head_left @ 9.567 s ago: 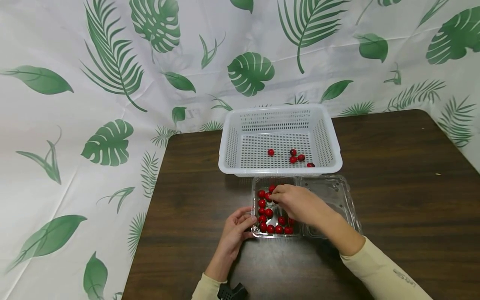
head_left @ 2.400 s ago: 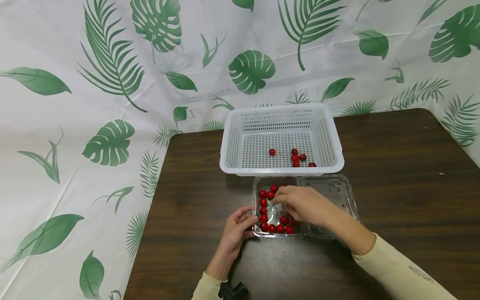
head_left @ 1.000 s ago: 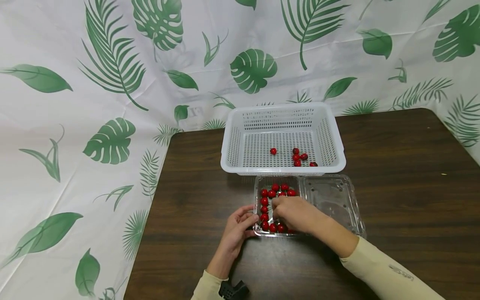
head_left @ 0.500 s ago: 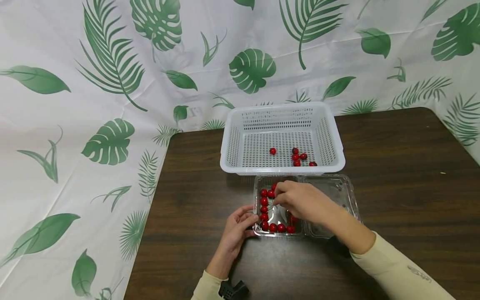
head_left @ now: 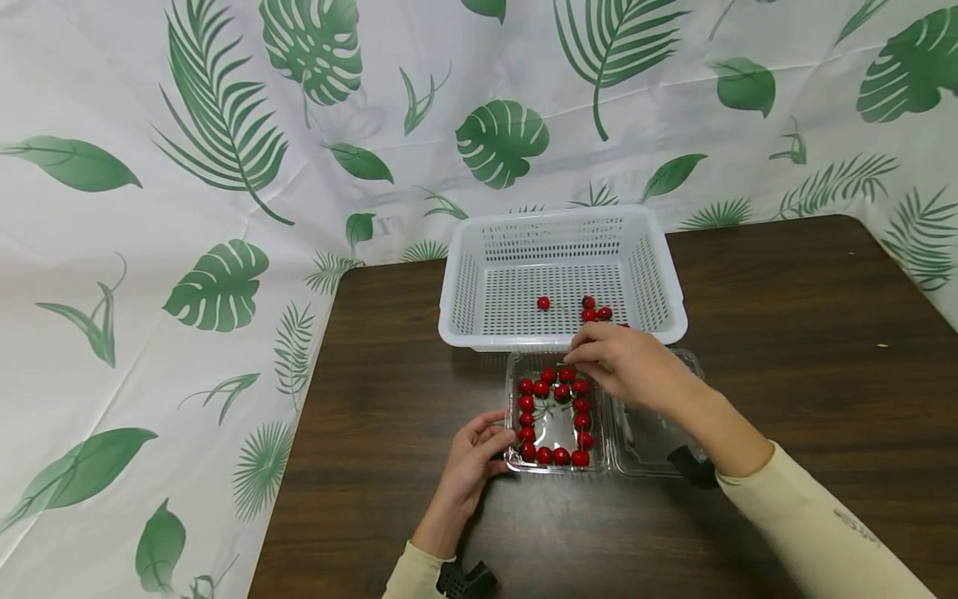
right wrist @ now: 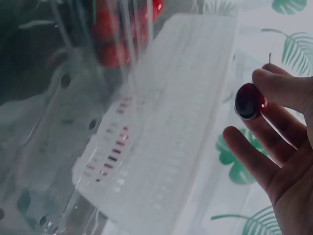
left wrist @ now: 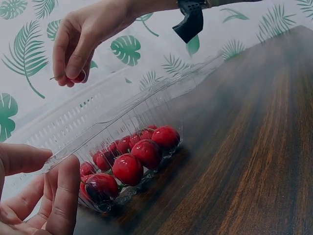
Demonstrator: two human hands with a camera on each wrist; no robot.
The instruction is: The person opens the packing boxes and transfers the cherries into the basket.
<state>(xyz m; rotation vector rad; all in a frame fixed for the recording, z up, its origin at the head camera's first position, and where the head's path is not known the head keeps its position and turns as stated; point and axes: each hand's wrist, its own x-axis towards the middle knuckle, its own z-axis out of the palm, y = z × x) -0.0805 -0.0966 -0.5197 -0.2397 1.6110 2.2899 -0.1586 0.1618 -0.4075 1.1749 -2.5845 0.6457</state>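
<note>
A clear plastic clamshell container lies open on the table. Red cherries line its walls around a bare middle. My left hand pinches the container's left rim; in the left wrist view, thumb and fingers are on either side of the plastic edge. My right hand is raised over the container's far right corner, beside the basket's front rim. It pinches a dark red cherry with a stem, seen in the right wrist view; in the head view the hand hides it.
A white perforated basket stands just behind the container, with several cherries inside, some hidden by my right hand. The clear lid lies flat to the right. A leaf-patterned sheet hangs behind the dark wooden table.
My right hand has lifted out of the container, up and right toward the basket, uncovering the right column of cherries. Two cherries seen nearer the middle earlier are gone. My left hand has stayed put.
</note>
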